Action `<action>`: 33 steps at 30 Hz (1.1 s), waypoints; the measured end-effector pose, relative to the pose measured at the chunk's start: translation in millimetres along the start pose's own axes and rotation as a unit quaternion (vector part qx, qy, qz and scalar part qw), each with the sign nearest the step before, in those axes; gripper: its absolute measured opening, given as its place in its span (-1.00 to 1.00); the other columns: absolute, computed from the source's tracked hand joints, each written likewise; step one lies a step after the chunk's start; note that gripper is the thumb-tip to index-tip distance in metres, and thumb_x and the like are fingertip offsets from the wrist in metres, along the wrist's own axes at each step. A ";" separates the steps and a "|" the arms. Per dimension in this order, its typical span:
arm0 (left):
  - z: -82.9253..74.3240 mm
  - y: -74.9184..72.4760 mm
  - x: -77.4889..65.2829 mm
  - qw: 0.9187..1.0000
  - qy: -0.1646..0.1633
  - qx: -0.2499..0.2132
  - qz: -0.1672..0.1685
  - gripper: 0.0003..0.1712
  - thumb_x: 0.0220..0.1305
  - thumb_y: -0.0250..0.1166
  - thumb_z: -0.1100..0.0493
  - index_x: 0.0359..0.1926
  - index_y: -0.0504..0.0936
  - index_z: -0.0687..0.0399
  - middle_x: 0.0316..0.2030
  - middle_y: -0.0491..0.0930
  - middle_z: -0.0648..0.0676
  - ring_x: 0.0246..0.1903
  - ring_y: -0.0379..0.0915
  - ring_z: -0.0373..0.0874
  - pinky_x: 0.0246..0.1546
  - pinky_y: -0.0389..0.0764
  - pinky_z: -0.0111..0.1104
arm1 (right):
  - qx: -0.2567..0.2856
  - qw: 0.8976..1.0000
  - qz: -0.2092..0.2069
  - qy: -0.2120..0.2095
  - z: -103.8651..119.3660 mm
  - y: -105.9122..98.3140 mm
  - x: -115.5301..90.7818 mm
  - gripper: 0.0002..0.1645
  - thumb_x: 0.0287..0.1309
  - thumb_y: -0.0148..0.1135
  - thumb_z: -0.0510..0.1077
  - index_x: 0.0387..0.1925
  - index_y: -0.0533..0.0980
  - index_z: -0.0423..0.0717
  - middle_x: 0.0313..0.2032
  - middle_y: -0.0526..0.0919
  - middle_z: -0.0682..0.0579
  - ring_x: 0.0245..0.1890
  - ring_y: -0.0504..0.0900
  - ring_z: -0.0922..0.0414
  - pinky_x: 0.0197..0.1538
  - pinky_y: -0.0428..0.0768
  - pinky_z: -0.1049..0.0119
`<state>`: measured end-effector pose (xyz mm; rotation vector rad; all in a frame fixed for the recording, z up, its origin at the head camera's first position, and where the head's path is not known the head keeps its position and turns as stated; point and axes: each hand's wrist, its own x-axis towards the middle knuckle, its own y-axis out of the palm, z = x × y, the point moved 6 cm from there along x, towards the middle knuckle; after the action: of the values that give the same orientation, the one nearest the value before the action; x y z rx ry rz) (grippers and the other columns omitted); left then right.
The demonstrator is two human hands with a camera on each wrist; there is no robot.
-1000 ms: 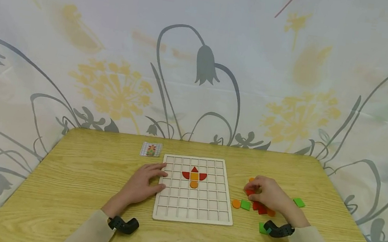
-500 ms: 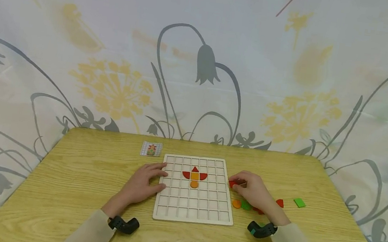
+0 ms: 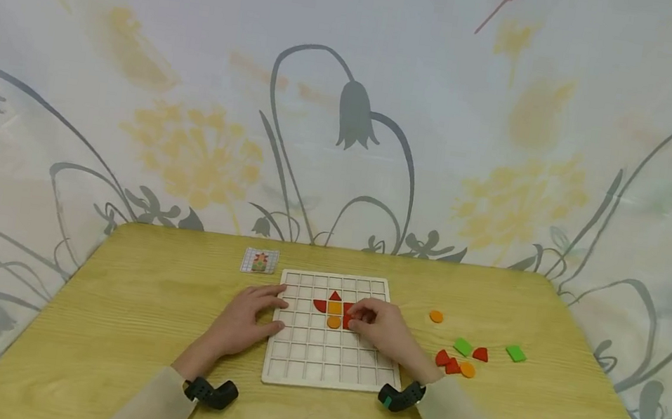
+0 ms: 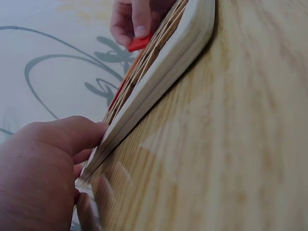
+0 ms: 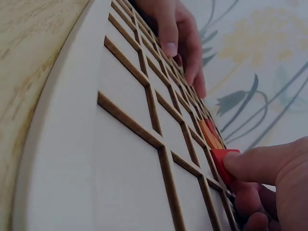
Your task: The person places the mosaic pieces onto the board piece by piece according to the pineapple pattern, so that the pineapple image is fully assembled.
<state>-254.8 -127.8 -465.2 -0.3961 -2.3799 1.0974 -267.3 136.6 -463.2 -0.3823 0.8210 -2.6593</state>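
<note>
A white square gridded board point(image 3: 314, 374) lies on the table. On it sit a red triangle point(image 3: 334, 296), an orange square point(image 3: 334, 307), an orange disc point(image 3: 334, 322) and a red rounded piece point(image 3: 320, 306). My right hand point(image 3: 383, 325) pinches a small red piece point(image 5: 221, 161) between thumb and fingers, low over the cells just right of the orange disc. That hand partly covers another red piece to the right of the orange square. My left hand point(image 3: 247, 314) rests with relaxed fingers against the board's left edge, thumb point(image 4: 86, 134) touching its rim.
To the right of the board lie loose flat pieces: green squares point(image 3: 516, 353), orange discs point(image 3: 436, 317) and several red pieces point(image 3: 480, 354). A small card point(image 3: 260, 261) with a coloured grid pattern lies behind the board's left corner. A flower-printed curtain hangs behind the table.
My right hand has moved left from the loose pieces onto the board, carrying a red piece. More of the loose pieces now show. My left hand has stayed at the board's edge.
</note>
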 end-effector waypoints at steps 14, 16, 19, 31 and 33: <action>-1.6 -0.1 -0.3 1.000 0.001 0.004 -0.006 -0.64 0.27 0.38 0.06 0.06 0.69 0.04 0.35 0.41 0.06 0.32 0.27 0.14 0.29 0.28 0.12 | -0.022 1.000 -0.004 0.006 0.4 3.9 -2.5 -0.92 0.25 0.34 -0.22 -0.23 0.65 0.00 -0.42 0.55 0.18 -0.47 0.44 0.19 -0.35 0.47 0.35; -1.5 0.1 0.1 1.000 0.000 0.006 -0.004 -0.64 0.28 0.37 0.05 0.06 0.69 0.04 0.36 0.40 0.05 0.32 0.27 0.13 0.29 0.28 0.11 | -0.019 1.000 -0.006 0.009 1.8 3.1 -2.8 -0.93 0.26 0.33 -0.22 -0.23 0.66 0.00 -0.39 0.56 0.18 -0.46 0.45 0.18 -0.34 0.48 0.34; -0.5 0.5 0.4 1.000 -0.007 0.006 0.002 -0.63 0.28 0.37 0.05 0.07 0.68 0.02 0.37 0.39 0.03 0.33 0.26 0.12 0.31 0.27 0.10 | -0.014 1.000 -0.008 0.013 3.0 2.3 -2.6 -0.92 0.27 0.32 -0.21 -0.23 0.67 -0.01 -0.37 0.59 0.18 -0.44 0.46 0.17 -0.33 0.48 0.33; -0.6 -1.0 0.5 1.000 -0.004 0.006 -0.001 -0.62 0.27 0.38 0.04 0.07 0.69 0.04 0.36 0.40 0.05 0.34 0.26 0.13 0.31 0.27 0.11 | 0.060 0.997 -0.016 0.041 -5.8 -4.9 -0.7 -0.83 0.36 0.20 -0.25 -0.11 0.66 -0.12 -0.22 0.69 0.03 -0.34 0.57 0.13 -0.27 0.55 0.32; -2.4 -1.4 1.2 1.000 -0.003 0.006 -0.001 -0.62 0.27 0.37 0.04 0.07 0.68 0.05 0.36 0.40 0.06 0.33 0.26 0.13 0.31 0.27 0.12 | 0.101 0.993 -0.018 0.052 -6.9 -11.2 -1.0 -0.81 0.37 0.16 -0.28 -0.08 0.64 -0.21 -0.18 0.68 -0.07 -0.31 0.59 0.08 -0.27 0.55 0.33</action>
<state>-254.6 -126.7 -462.4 -0.3868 -2.3777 1.1121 -271.3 149.1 -462.3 -0.2113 0.5703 -2.7828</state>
